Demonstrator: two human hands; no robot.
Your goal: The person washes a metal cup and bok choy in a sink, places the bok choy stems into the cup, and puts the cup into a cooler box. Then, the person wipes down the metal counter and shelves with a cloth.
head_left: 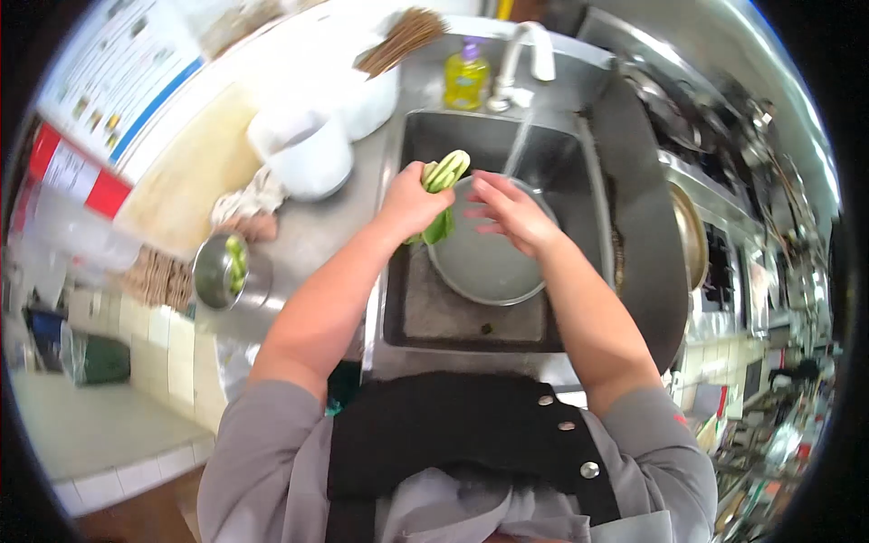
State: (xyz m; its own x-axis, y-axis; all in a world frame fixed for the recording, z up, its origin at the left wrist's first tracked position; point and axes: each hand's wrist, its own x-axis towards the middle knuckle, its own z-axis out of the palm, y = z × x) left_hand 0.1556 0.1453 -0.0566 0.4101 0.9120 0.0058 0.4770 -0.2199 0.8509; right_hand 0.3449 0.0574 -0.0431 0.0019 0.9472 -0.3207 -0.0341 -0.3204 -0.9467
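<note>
Over the left side of the sink [597, 172], my left hand [415, 201] grips a leafy green vegetable [445, 170], its pale striped stalks pointing up and its leaves hanging below the fist. To its right my right hand [509, 208] holds nothing, fingers apart, above a round grey basin [493, 262] in the sink. Water runs from the white faucet [541, 56] just behind my right hand. A metal pot [214, 273] with green pieces inside stands on the counter at the left.
A yellow-green soap bottle [465, 81] stands behind the sink, left of the faucet. White containers [312, 163], a crumpled cloth [246, 204] and a bundle of thin sticks [404, 41] are at the left. A stove with pans [665, 109] lies at the right.
</note>
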